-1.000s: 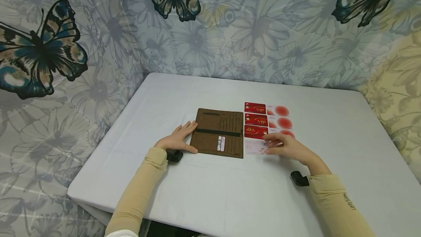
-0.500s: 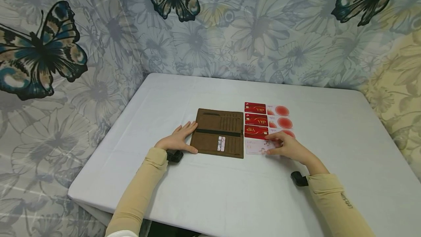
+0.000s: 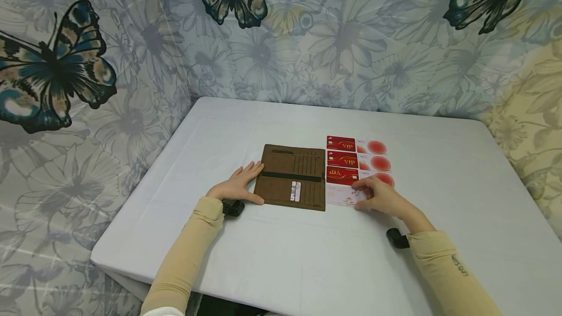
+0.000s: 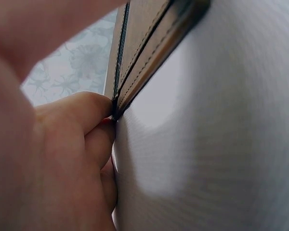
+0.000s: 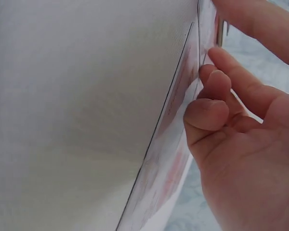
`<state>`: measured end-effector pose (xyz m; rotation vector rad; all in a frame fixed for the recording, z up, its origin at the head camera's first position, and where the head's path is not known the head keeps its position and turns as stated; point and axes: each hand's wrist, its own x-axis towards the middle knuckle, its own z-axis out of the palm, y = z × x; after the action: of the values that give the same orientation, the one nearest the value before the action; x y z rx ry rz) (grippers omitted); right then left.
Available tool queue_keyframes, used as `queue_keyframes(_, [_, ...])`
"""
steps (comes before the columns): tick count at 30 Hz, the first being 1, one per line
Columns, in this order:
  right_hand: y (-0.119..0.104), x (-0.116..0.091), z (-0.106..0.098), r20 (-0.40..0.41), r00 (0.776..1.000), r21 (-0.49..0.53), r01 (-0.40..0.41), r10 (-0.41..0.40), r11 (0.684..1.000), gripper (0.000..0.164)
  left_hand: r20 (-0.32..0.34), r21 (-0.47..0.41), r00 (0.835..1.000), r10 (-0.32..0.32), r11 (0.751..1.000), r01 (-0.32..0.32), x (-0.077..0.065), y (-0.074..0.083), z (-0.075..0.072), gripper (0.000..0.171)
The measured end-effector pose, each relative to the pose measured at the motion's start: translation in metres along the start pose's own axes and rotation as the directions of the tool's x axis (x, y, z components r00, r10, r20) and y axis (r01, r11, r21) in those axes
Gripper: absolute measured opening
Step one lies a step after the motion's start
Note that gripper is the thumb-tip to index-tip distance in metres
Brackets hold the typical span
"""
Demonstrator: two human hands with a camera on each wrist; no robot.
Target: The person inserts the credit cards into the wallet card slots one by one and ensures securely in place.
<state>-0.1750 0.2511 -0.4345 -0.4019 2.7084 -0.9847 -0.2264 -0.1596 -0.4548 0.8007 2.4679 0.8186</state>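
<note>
A brown wallet lies unfolded on the white table, with a small white printed piece in its lower half. My left hand rests at the wallet's left edge, fingers spread; in the left wrist view the fingertips meet the stitched edge. To the wallet's right, a pale pink card lies below a column of red VIP cards. My right hand holds that pale card by its edges, thumb at the near side and index finger at the far side. The hand covers the card's right end.
Several white cards with red discs lie in a column right of the red ones, close to my right fingers. The white-covered table stands against walls with a butterfly print. Its front edge is near my left forearm.
The pale card has shifted very slightly left and tilted a little, with my right hand moving along with it. My left hand and the wallet have stayed in place.
</note>
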Motion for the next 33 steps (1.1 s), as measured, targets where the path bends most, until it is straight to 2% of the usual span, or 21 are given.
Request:
queue_keyframes(4, [-0.0012, 0.0019, 0.0028, -0.001, 1.0, -0.048, -0.011, 0.011, 0.999, 0.053, -0.001, 0.003, 1.0, 0.002, 1.0, -0.002, -0.0004, -0.0001, 0.0, 0.111])
queue_keyframes(10, [-0.0044, 0.0025, 0.0045, 0.004, 1.0, -0.043, -0.008, 0.008, 0.999, 0.052, -0.004, 0.006, 1.0, 0.005, 1.0, -0.005, -0.0005, -0.0008, 0.0004, 0.111])
queue_keyframes(20, [-0.0068, 0.0002, 0.0032, 0.018, 1.0, -0.011, 0.004, -0.003, 1.0, 0.05, -0.006, 0.007, 1.0, -0.002, 1.0, 0.002, -0.0012, 0.0031, -0.0003, 0.11])
queue_keyframes(27, [-0.0062, -0.0006, 0.0036, -0.005, 0.998, 0.015, 0.058, -0.058, 0.998, 0.049, -0.006, 0.012, 1.0, -0.009, 1.0, 0.009, -0.0013, 0.0038, -0.0005, 0.109])
queue_keyframes(33, [-0.0063, -0.0021, 0.0021, 0.009, 0.997, 0.052, 0.078, -0.079, 0.996, 0.045, -0.004, -0.004, 1.0, 0.0, 1.0, 0.0, -0.0016, 0.0028, 0.0, 0.109])
